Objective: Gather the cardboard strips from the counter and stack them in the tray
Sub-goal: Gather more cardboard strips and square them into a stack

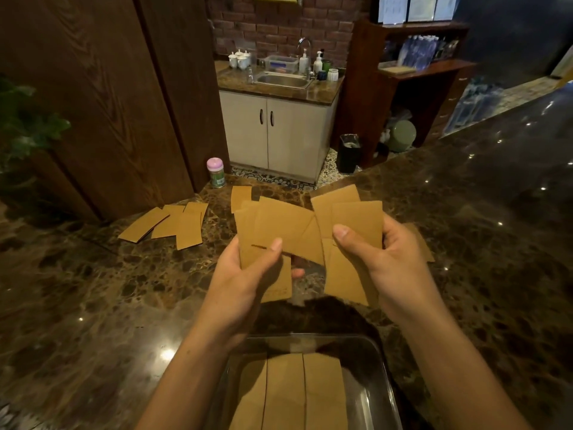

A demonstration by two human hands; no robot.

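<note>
1. Loose strips (173,225) lie on the counter (93,290) at ten o'clock.
2. The tray (369,395), at six o'clock, holds a stack (288,395); it should be matched.
3. Fanned strips (279,225) at twelve o'clock are gripped by the left hand (248,274) and right hand (381,252); squaring is advised before lowering.

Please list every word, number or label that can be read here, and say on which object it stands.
No text can be read.
Green label on the pink-lidded jar: blurred.
Framed sheets at the top right: too small.
Faint marks on a held cardboard strip: unreadable.
</note>
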